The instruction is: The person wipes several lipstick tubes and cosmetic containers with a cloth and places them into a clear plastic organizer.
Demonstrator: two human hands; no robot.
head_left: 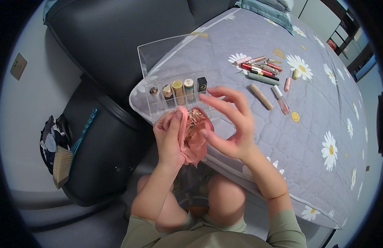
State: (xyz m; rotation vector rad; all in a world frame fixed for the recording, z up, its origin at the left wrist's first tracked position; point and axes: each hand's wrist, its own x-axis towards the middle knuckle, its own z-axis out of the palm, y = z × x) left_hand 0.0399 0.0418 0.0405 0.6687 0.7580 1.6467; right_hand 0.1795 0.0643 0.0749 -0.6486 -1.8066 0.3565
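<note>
My left hand (167,134) grips a coral-pink fabric pouch (195,146) by one side, and its mouth gapes upward. Inside the pouch something shiny and gold-toned shows, too small to make out. Over the pouch's right side my right hand (237,128) is spread, fingers apart and nothing seen in them; whether its thumb touches the fabric I cannot tell. Just beyond both hands stands a clear plastic organizer box (156,108) with its lid (170,51) raised. Several lipstick tubes stand upright in its slots, among them a gold one (178,93) and a black one (202,85).
Several lip glosses and makeup tubes (261,68) lie loose on the grey daisy-patterned bedspread (299,140). Nearest are a beige tube (261,96) and a white-capped gloss (281,100). A dark padded headboard (117,33) rises behind. At left leans a teal-handled brush (71,153).
</note>
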